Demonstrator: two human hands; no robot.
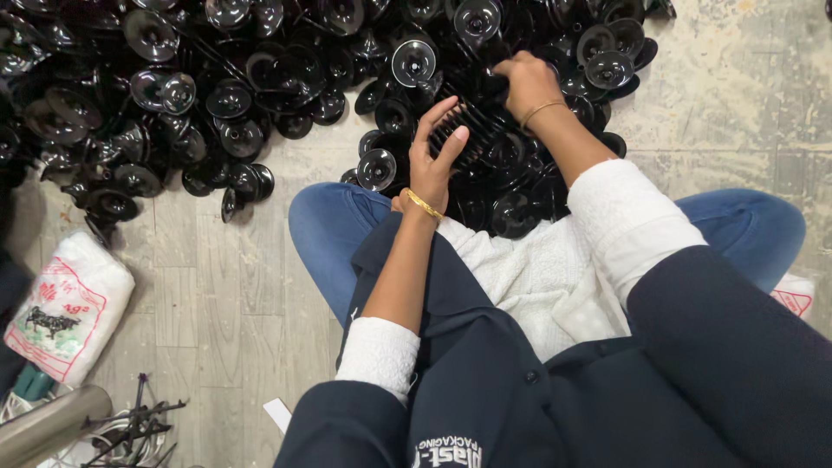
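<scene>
I sit on the floor with a big heap of black plastic discs on stems (230,100) spread in front of me. My left hand (433,160) steadies a stacked row of the black discs (472,130), fingers lying along its side. My right hand (526,80) grips the far end of the same stack, fingers curled into the pile. A gold bangle is on each wrist. Part of the stack is hidden behind my hands.
A white cloth (520,269) lies over my lap between my blue-jeaned knees (325,225). A white printed sack (65,308) lies at the left. A metal tube (48,425) and thin black sprue pieces (134,425) sit at bottom left on the grey plank floor (234,295).
</scene>
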